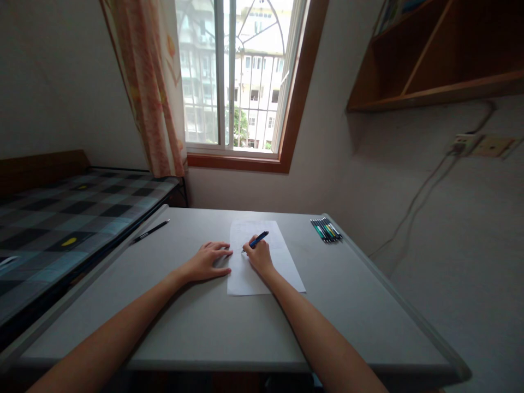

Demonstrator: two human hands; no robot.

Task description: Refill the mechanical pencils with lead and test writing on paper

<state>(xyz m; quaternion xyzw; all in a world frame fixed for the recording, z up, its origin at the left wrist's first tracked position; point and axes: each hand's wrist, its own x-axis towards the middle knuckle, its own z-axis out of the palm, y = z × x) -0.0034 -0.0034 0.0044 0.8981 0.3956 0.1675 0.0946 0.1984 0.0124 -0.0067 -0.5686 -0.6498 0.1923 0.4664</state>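
Observation:
A white sheet of paper (270, 278) lies on the middle of the grey-white table (196, 327). My right hand (259, 255) rests on the sheet with its fingers closed round a dark blue pen (260, 238). The pen leans to the right, and its tip points down at the paper's left half. My left hand (210, 262) lies flat on the table with fingers spread, the fingertips at the sheet's left edge. Whether there is writing on the sheet is too faint to tell.
Several pens (326, 230) lie side by side at the table's back right. One black pen (150, 232) lies alone near the left edge. A bed with a checked cover (82, 210) stands to the left. A wooden shelf (434, 93) and a power cable (409, 207) are at the right wall.

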